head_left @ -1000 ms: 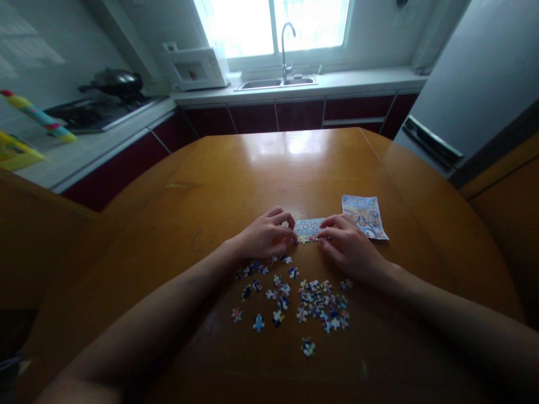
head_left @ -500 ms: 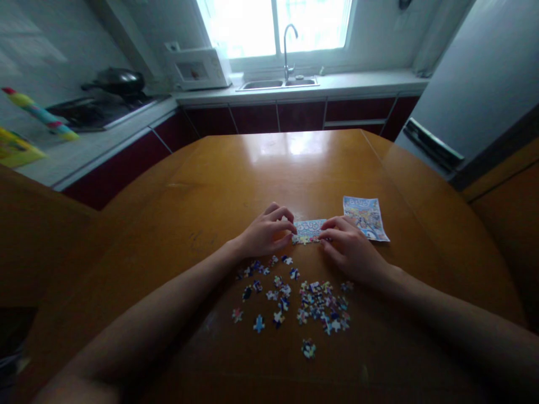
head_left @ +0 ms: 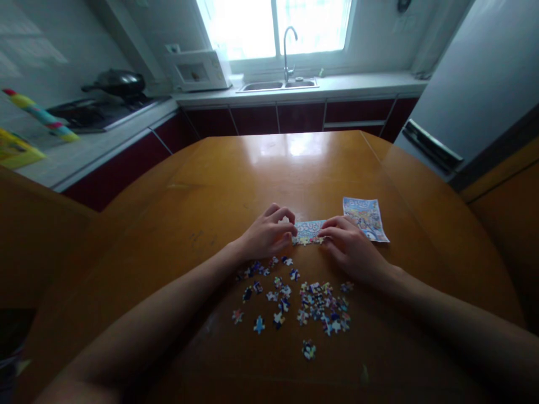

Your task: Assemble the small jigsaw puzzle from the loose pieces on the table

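Note:
A joined strip of jigsaw puzzle (head_left: 309, 229), pale blue with lettering and an uneven near edge, lies flat on the wooden table (head_left: 269, 185). At its left end, my left hand (head_left: 272, 231) has its fingers curled round the edge. A pale bit shows between those fingers. My right hand (head_left: 347, 244) grips the right end, fingertips resting on top and covering that corner. Nearer me lies a heap of loose jigsaw pieces (head_left: 322, 303), with more pieces (head_left: 282, 292) scattered to its left. A single piece (head_left: 309, 349) sits closest to me.
A printed picture sheet (head_left: 365, 216) lies just beyond my right hand, partly behind it. Past the table's far edge are a counter with a sink (head_left: 261, 86), a microwave (head_left: 200, 70) and, at left, a stove with a pan (head_left: 120, 82). A fridge (head_left: 475, 73) stands at right.
My right fingertips have shifted very slightly left along the strip. A pale bit now shows between my left fingers. The loose pieces have stayed put.

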Motion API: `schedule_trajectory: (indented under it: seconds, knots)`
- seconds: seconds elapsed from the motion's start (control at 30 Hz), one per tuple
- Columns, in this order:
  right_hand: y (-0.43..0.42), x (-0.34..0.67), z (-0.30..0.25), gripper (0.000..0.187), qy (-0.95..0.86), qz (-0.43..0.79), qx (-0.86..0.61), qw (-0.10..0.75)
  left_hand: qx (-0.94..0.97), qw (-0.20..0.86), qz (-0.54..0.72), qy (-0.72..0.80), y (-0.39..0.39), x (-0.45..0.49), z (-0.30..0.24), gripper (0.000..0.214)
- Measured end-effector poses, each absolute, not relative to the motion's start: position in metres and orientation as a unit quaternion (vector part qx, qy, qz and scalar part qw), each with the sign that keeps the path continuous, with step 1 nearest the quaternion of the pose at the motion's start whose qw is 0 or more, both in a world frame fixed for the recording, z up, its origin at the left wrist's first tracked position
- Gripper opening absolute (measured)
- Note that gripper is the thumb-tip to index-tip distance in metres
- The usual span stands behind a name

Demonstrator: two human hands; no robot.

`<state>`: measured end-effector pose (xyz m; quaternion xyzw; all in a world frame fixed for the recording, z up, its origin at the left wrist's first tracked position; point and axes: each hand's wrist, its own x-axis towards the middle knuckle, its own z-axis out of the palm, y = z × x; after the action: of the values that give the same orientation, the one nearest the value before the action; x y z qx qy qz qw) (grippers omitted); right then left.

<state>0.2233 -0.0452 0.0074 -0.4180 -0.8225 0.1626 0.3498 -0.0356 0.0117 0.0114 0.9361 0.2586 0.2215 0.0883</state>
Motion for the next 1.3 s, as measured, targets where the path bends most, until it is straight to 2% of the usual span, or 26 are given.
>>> schedule_trajectory:
  seconds: [0.33,0.53,0.73,0.9,1.3]
  knots:
    - [-0.033,0.239,0.011,0.020,-0.801,0.127,-0.464,0.356,0.924,0.071,0.241,0.288,0.012,-0.033,0.014,0.010]
    - [-0.052,0.224,0.017,0.023,-0.827,0.111,-0.488,0.258,0.921,0.118,0.216,0.300,0.011,-0.031,0.012,0.033]
    - [-0.080,0.207,0.019,0.041,-0.847,0.088,-0.501,0.157,0.915,0.108,0.204,0.330,0.013,-0.034,0.009,0.038]
    - [-0.086,0.204,0.016,0.052,-0.855,0.081,-0.494,0.138,0.913,0.111,0.195,0.342,0.013,-0.033,0.010,0.036]
    - [-0.084,0.202,0.012,0.054,-0.849,0.082,-0.503,0.137,0.908,0.129,0.209,0.340,0.015,-0.033,0.010,0.030]
